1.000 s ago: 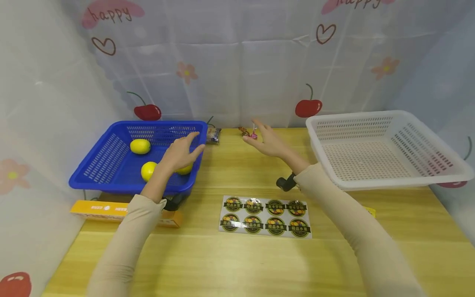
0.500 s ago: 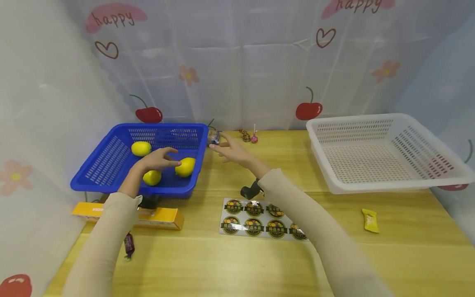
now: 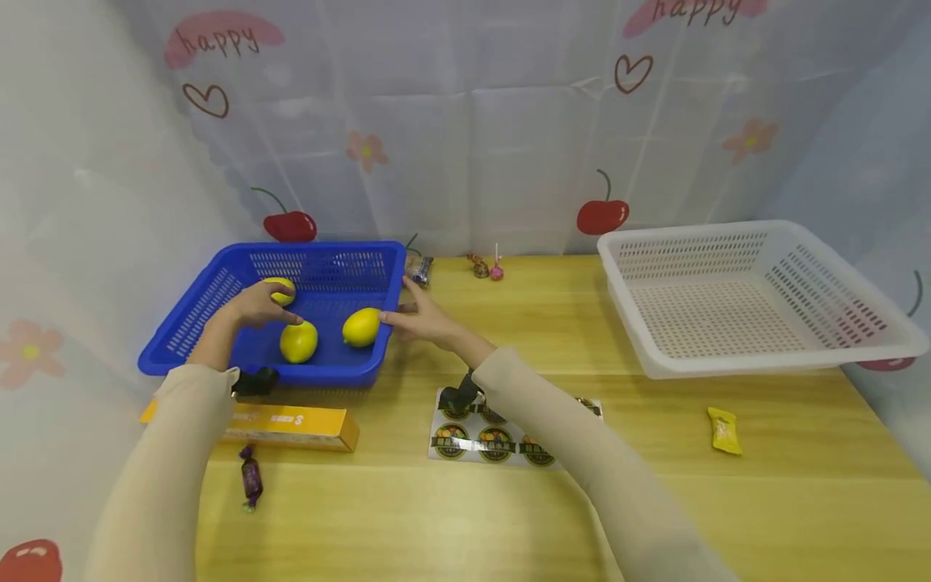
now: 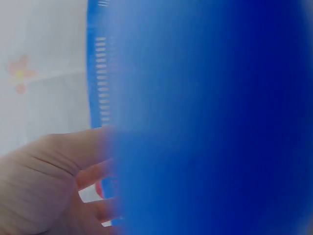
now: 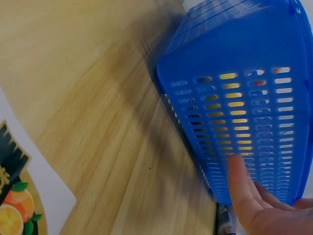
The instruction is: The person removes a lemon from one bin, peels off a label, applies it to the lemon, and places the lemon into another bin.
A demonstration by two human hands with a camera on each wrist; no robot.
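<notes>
- Blue basket (image 3: pixel 218 319), largest item: I see it at the bench's (image 3: pixel 465 517) left rear, three lemons inside.
- Left hand (image 3: pixel 250 305): inside the basket, fingers curled over the rear lemon (image 3: pixel 280 284); I judge a full wrap safer than a fingertip pinch on that round skin.
- Right hand (image 3: pixel 422 320): fingers straight, tips at the basket's right wall beside the right-hand lemon (image 3: pixel 361 326); light bracing there should stop sliding.
- Middle lemon (image 3: pixel 299 341): loose, just below the left hand.
</notes>
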